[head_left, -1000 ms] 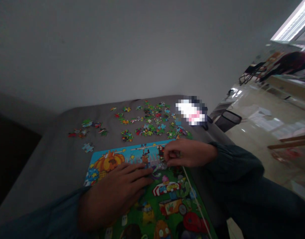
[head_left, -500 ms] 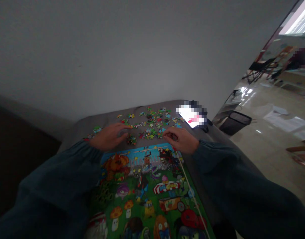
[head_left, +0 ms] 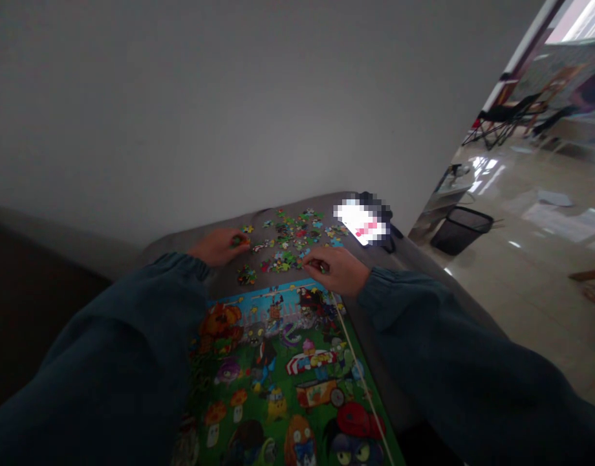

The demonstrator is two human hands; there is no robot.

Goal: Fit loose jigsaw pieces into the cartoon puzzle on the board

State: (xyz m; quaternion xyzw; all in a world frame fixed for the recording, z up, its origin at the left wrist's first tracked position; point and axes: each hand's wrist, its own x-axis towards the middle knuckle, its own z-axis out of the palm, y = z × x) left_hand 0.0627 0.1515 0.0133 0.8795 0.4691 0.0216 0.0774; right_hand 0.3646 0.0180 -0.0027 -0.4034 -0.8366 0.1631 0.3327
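Loose jigsaw pieces (head_left: 285, 233) lie scattered on a grey cloth-covered surface near the wall. At their left side, my left hand (head_left: 217, 247) has its fingers closed, with a small green and orange puzzle piece (head_left: 238, 239) showing at the thumb. My right hand (head_left: 340, 268) is at the near right of the pile, thumb and fingers pinched on what looks like a small puzzle piece, mostly hidden by the fingers. Closer to me lies a colourful cartoon puzzle picture (head_left: 271, 369) with a green ground and a pale blue top strip. A small cluster of pieces (head_left: 246, 275) sits just beyond its top edge.
A lit phone-like screen (head_left: 360, 221), partly pixelated, stands right of the pieces beside a dark object. The wall (head_left: 259, 103) rises behind the surface. On the floor to the right are a black bin (head_left: 461, 230) and a folding chair (head_left: 508, 116).
My left hand has drawn its thumb and fingers together on a puzzle piece and lifted slightly. My right hand stays pinched near the pile. The whole view has shifted a little.
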